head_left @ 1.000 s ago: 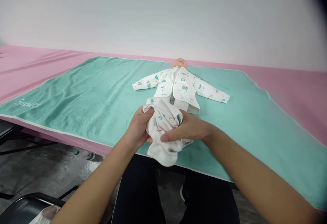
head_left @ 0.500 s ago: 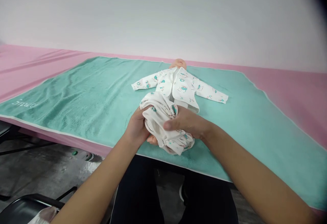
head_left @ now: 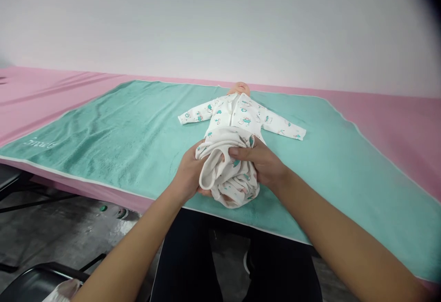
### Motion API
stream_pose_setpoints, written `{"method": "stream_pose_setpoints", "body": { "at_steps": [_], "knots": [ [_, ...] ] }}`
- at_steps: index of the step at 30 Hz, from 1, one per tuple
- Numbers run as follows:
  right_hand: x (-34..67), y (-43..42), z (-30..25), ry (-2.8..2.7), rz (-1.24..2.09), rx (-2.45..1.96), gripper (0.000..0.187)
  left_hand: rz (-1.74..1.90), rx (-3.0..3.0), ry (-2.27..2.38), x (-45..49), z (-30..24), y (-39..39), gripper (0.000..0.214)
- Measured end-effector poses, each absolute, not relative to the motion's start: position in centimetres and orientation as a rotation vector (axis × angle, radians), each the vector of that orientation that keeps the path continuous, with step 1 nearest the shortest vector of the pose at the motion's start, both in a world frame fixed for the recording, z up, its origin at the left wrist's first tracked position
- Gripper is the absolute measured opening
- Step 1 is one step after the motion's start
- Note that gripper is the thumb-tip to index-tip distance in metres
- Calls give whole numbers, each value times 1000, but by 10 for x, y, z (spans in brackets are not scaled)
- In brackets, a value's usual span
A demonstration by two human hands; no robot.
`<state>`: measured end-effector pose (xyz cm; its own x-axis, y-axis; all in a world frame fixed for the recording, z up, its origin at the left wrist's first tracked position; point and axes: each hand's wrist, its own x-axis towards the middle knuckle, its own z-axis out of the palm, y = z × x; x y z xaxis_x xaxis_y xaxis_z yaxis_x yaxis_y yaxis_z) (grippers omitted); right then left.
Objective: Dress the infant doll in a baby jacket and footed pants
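Note:
A baby doll (head_left: 240,88) lies on its back on a teal towel (head_left: 120,127), dressed in a white printed top (head_left: 237,114) with sleeves spread to both sides. Bunched over the doll's lower body are white printed baby pants (head_left: 227,173). My left hand (head_left: 188,173) grips the pants from the left. My right hand (head_left: 260,162) grips them from the right, fingers curled over the waistband. The doll's legs are hidden inside the fabric.
The towel covers a pink table (head_left: 396,118) that runs along a white wall. A black chair (head_left: 31,279) stands at lower left on a grey floor (head_left: 69,233). My dark-trousered legs (head_left: 206,265) are below the table edge.
Both hands have moved the bunched pants away from me, up to the hem of the doll's top. The hanging pant end near the table edge is now gathered up.

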<state>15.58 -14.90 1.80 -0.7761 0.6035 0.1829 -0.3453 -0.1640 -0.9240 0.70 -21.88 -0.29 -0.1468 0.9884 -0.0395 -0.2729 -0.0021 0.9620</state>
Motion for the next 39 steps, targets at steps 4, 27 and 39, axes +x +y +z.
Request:
{"method": "stream_pose_setpoints", "body": {
  "at_steps": [4,27,39],
  "knots": [
    [156,-148,11,-1450,2098,-184,21,1490,927,1172,14,4,-218,27],
    [156,-154,17,-2008,1350,-544,19,889,1618,2157,23,40,-245,21],
    [139,-154,19,-2690,790,-562,42,1125,834,2190,40,13,-305,36]
  ]
}}
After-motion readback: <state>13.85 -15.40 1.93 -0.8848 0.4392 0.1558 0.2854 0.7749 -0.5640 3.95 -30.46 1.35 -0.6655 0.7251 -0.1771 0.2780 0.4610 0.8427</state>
